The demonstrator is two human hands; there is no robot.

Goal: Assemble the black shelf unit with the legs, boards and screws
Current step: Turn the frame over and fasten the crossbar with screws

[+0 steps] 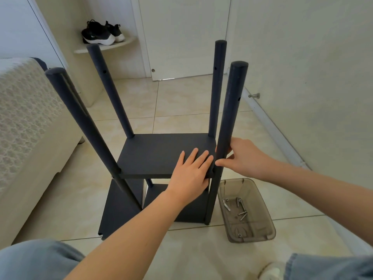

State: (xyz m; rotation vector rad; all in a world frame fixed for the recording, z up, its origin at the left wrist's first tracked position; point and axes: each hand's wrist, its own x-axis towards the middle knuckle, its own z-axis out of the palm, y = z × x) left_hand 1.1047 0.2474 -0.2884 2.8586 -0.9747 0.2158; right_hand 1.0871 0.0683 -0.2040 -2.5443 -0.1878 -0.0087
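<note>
The black shelf unit stands on the tiled floor with several round legs rising from it. A black board (159, 154) sits between the legs at mid height. Another black board (119, 209) lies on the floor beneath it. My left hand (191, 174) rests flat on the mid board's near right corner, fingers spread, thumb under the edge. My right hand (242, 156) wraps the near right leg (230, 118) at board level. Several silver screws (242, 213) lie in a smoky plastic tray (260, 237) to the right.
A cream bed (30, 128) runs along the left. A white wall with a baseboard (278, 134) and a door stop lies right. Black sneakers (101, 33) rest on a corner shelf near a white door (185, 37). My jeans-clad knees fill the bottom corners.
</note>
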